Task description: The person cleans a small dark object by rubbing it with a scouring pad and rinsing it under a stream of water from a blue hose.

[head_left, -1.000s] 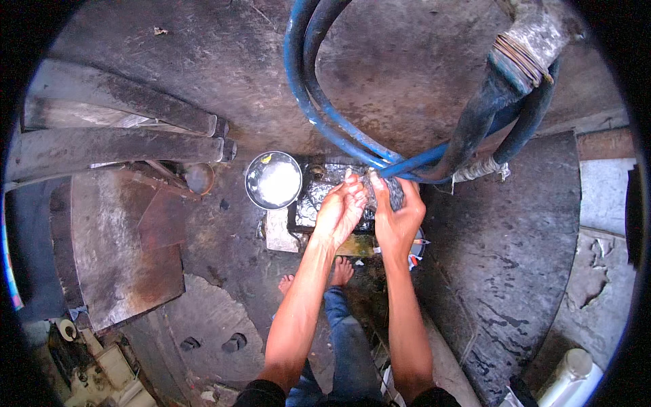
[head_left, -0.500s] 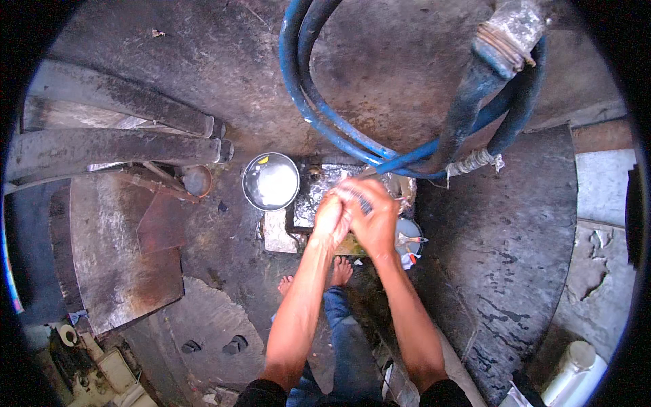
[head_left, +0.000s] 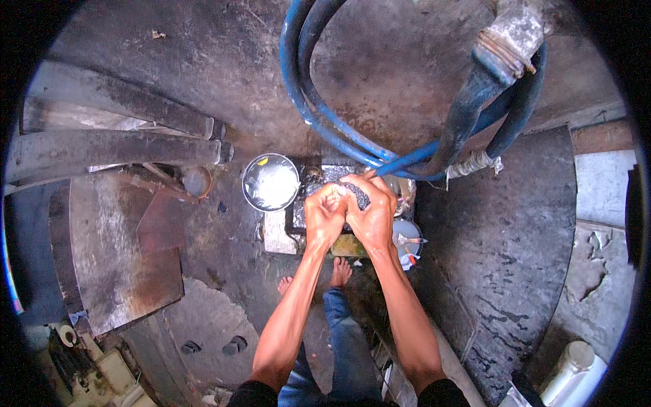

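Both my hands are raised together above a wet stone slab in front of me, knuckles touching, skin glistening wet. My right hand (head_left: 373,211) is closed around a dark, speckled scouring pad (head_left: 358,197), which shows between thumb and fingers. My left hand (head_left: 325,216) is curled into a fist against it; whatever its fingers hold, if anything, is hidden. Just left of the hands stands a round metal bowl (head_left: 245,193) with bright reflections and a yellow bit inside. To the right sits a grey bucket (head_left: 406,229) with a brush (head_left: 411,239) across it.
Thick blue hoses (head_left: 332,139) loop down from a taped pipe (head_left: 505,44) above the slab. Dark beams (head_left: 122,147) jut in from the left over leaning boards (head_left: 125,251). Sandals (head_left: 235,345) lie at lower left. A white cylinder (head_left: 576,359) stands at lower right.
My hands have shifted from crossed over each other to side by side, the left turning into a fist. The scouring pad now shows more plainly in the right hand.
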Motion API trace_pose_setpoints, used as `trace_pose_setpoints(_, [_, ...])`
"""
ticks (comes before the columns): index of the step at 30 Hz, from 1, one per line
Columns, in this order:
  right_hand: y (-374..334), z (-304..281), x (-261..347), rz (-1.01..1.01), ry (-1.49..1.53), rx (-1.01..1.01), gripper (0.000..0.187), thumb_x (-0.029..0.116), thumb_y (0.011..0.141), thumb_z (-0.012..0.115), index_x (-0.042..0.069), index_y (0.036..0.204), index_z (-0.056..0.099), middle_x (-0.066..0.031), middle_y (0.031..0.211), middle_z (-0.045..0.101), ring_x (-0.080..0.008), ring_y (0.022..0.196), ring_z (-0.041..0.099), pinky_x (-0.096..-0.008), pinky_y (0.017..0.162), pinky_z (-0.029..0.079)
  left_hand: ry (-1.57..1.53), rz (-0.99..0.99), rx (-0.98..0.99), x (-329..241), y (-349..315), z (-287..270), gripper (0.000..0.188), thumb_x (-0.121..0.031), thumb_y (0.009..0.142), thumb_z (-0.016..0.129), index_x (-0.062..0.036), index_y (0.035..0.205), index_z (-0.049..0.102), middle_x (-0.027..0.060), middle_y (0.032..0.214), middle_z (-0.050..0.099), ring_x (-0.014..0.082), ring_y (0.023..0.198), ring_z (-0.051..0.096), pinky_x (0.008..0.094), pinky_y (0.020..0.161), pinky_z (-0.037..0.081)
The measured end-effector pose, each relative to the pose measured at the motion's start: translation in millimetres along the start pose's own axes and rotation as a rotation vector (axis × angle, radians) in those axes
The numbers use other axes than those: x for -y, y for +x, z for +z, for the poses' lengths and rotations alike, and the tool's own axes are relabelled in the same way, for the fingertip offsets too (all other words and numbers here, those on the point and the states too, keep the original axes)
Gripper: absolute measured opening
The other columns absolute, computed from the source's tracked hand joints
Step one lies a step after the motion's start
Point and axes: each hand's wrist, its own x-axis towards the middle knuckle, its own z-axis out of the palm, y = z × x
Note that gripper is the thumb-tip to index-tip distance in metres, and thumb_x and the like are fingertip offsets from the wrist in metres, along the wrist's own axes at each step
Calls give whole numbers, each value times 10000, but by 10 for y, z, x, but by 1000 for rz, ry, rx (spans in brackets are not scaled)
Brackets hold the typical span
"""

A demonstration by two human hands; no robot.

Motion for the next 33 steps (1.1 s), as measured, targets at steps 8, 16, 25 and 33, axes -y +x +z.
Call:
trace_pose_setpoints(8, [12, -44, -24, 9, 72, -62, 191, 14, 755, 657, 9, 942, 697, -165, 880, 697, -289, 813, 674, -355, 766, 499, 75, -6, -52, -186, 21, -86, 136, 105, 826, 598, 47, 936, 654, 65, 829, 684, 83, 743, 631, 218, 697, 520])
trace_pose_setpoints(16, [151, 21, -481, 259, 245, -113, 145, 121, 833, 684, -24, 852, 678, -14, 751, 650, -67, 714, 501, -271, 652, 429, -346, -357, 151, -106, -21, -147, 160, -152, 911, 633, 6, 894, 647, 46, 751, 648, 77, 610, 560, 192, 521, 414])
trace_pose_setpoints(25, [-37, -195, -202, 480, 500, -193, 264, 167, 883, 677, -47, 1031, 640, -2, 911, 626, -63, 819, 519, -230, 727, 434, -1452, -641, 483, 21, 130, 93, 456, -292, 1017, 332, -112, 600, 372, -9, 446, 308, 110, 335, 270, 257, 338, 261])
trace_pose_setpoints(33, [106, -213, -237, 9, 51, 35, 189, 21, 713, 687, -47, 889, 675, -182, 865, 671, -322, 809, 655, -347, 751, 493, -1660, -681, 546, 156, -68, 192, 547, -342, 1022, 266, -96, 547, 381, 20, 417, 353, 122, 277, 276, 265, 334, 279])
